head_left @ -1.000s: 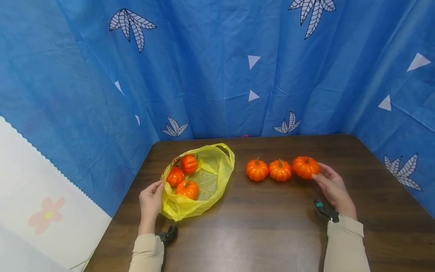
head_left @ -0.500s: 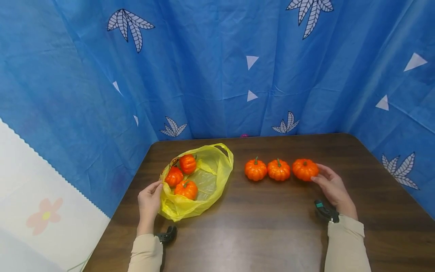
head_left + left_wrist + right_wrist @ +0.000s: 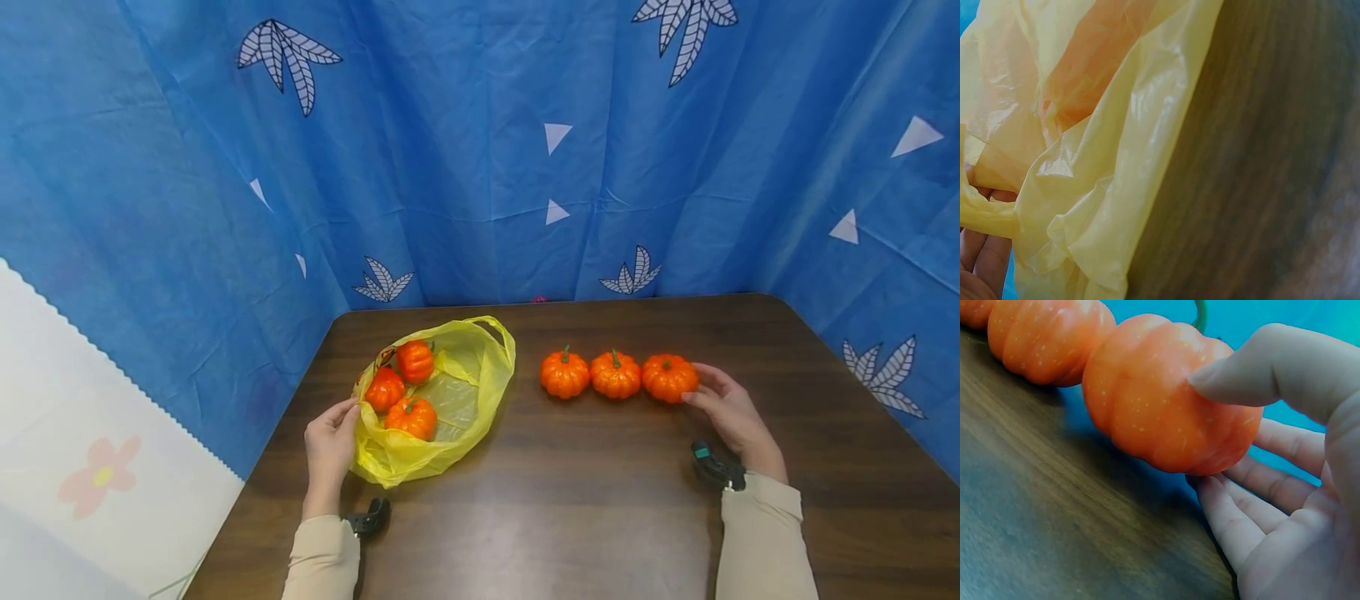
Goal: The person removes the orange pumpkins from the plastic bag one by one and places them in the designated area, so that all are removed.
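Note:
My left hand [image 3: 330, 440] pinches the left rim of a yellow plastic bag [image 3: 489, 398], which lies with its mouth spread wide. In the left wrist view, fingers [image 3: 991, 265] show behind a fold of the bag [image 3: 1154, 112]. Three small orange pumpkins, one of them the front pumpkin [image 3: 411, 417], lie inside. My right hand [image 3: 737, 421] grips another small pumpkin [image 3: 669, 379] from its right side. The right wrist view shows the thumb [image 3: 1235, 375] across this pumpkin [image 3: 1154, 400] and fingers below and behind it. Its left side is right at the middle pumpkin [image 3: 615, 375].
Left of the middle pumpkin sits one more pumpkin [image 3: 564, 374], so they form a row right of the bag. All stand on a dark brown wooden table [image 3: 570, 483]. A blue curtain [image 3: 487, 150] hangs along the table's back and sides. Each wrist wears a black camera mount [image 3: 718, 468].
My right hand has lowered the pumpkin slightly and shifted it left, closing the gap to the middle pumpkin. My left hand keeps its hold on the bag rim.

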### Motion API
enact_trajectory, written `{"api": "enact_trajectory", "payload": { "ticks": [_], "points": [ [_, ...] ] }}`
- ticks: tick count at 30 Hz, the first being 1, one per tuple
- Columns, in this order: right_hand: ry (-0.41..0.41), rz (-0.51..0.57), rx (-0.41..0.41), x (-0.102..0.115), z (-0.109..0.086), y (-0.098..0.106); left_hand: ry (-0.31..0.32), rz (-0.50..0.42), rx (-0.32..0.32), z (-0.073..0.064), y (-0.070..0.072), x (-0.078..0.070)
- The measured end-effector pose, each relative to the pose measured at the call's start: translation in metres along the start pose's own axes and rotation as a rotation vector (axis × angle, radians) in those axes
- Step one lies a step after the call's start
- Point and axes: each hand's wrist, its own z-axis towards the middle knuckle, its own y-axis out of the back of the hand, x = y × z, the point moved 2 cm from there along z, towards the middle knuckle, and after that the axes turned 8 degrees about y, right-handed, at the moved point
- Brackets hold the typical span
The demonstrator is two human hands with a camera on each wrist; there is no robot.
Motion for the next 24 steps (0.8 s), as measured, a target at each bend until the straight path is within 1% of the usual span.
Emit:
{"api": "enact_trajectory", "payload": {
  "ticks": [3, 7, 12, 19, 24],
  "points": [
    [-0.015, -0.029, 0.025, -0.0002, 0.0009, 0.0002, 0.007, 0.001, 0.003, -0.0002, -0.0003, -0.0004],
    [-0.02, -0.042, 0.046, -0.0005, 0.0011, 0.0006, 0.011, 0.002, 0.004, -0.0001, -0.0006, -0.0009],
    [-0.005, -0.024, 0.046, 0.0007, 0.0003, 0.0006, 0.005, -0.007, 0.002, 0.0003, -0.0004, -0.0006],
    [-0.041, -0.044, 0.05, 0.0014, 0.002, -0.0005, -0.004, 0.0, 0.0, 0.0006, -0.0009, -0.0007],
    [-0.058, -0.022, 0.045, 0.0033, 0.0036, -0.0025, -0.008, 0.006, -0.004, -0.0001, -0.0009, -0.0012]
  ]
}}
